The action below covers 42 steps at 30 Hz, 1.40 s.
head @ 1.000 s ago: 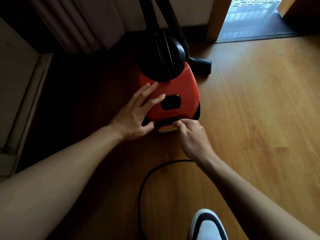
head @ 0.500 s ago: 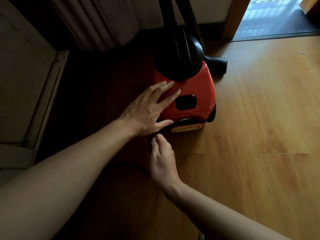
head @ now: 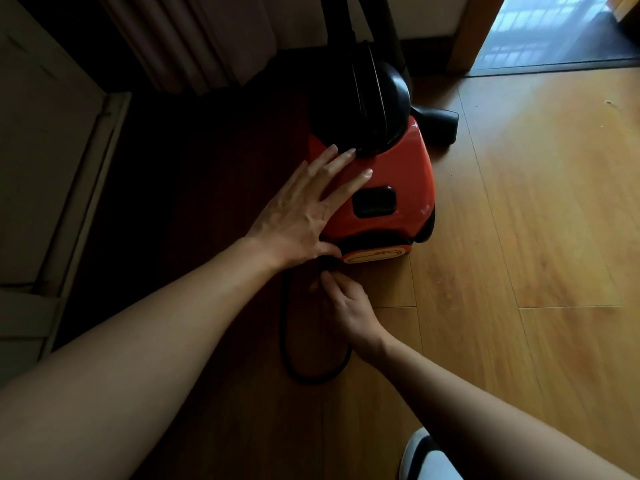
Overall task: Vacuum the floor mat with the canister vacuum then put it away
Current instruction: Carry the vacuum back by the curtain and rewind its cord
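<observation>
A red canister vacuum (head: 398, 174) with a black domed top stands on the wooden floor. My left hand (head: 304, 209) lies flat on its red shell, fingers straight and spread. Just below the vacuum's rear, my right hand (head: 346, 306) pinches the black power cord (head: 287, 341) near where it enters the body. The cord curves in a loop on the floor under my right wrist. The black hose and tube (head: 360, 39) rise from the dome out of the top of the view. The black floor nozzle (head: 436, 126) sits behind the vacuum on the right.
A curtain (head: 194, 39) hangs at the back left, beside a pale cabinet or door frame (head: 52, 161). A doorway with a wooden post (head: 471, 32) opens at the back right. My shoe (head: 426, 455) shows at the bottom right.
My right hand moved from the vacuum's rear edge to the left and down, pinching the cord. The cord now lies in a loop on the floor. My left hand stayed on the shell.
</observation>
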Tool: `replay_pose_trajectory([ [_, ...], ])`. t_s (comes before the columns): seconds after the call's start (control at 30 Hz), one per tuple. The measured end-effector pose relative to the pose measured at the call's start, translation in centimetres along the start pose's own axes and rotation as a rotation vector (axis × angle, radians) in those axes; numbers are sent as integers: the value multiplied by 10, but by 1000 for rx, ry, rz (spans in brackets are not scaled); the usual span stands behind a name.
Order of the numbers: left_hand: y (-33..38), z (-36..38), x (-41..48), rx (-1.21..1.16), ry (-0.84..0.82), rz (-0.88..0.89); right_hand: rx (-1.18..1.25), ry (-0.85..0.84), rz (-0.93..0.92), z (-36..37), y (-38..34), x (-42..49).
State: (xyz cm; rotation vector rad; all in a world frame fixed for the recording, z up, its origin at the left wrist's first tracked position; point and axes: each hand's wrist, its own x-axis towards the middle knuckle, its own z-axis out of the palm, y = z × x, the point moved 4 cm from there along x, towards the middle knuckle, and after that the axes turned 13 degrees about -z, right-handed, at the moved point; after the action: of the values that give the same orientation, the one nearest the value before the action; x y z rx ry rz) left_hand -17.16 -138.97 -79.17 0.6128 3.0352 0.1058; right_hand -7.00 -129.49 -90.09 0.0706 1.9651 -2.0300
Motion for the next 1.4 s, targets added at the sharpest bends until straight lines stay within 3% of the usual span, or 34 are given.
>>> replay_pose_trajectory([
  [0.17,-1,5,0,23,7,5,-49,80,322,-28,18,-2],
  [0.27,1,7,0,-24,57,12,-54,125,419,-43,21,2],
  [0.47,-1,5,-1,-77,74,34,-318,175,357,-83,15,21],
  [0.63,-4,6,0,-69,59,40,-560,85,250,-128,-7,25],
  [0.73,-3,8,0,-74,68,33,-609,122,207,-161,-22,20],
  [0.9,-1,8,0,-85,76,31,-235,219,279,-192,-51,8],
  [1.1,2,5,-1,-107,50,16,165,229,351,-166,-84,-2],
  [1.4,0,6,-1,-141,30,17,58,212,156,-113,-104,-12],
])
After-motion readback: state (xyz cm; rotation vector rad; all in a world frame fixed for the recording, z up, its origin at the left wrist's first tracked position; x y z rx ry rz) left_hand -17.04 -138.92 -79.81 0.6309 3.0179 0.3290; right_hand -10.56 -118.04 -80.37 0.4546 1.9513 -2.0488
